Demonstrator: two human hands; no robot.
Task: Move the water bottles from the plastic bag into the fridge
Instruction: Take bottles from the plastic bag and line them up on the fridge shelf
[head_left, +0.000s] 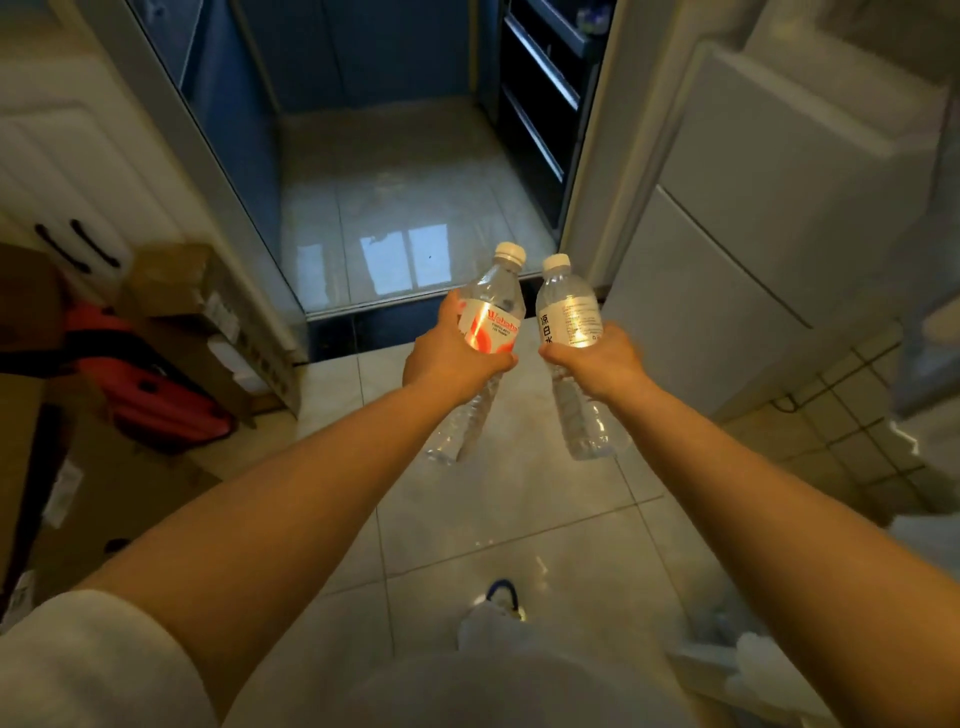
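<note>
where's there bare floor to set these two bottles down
Bare tile lies under both bottles and back toward the foot, between the cardboard boxes and the fridge. The doorway floor ahead is bare too. The left side is crowded with boxes.

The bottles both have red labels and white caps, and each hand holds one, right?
Not quite. The head view shows only the left bottle, in the left hand, has a red label. The right bottle, in the right hand, has a white label. Both caps are white.

Red-and-white bottle label (491, 332); white caps (509, 251)
</note>
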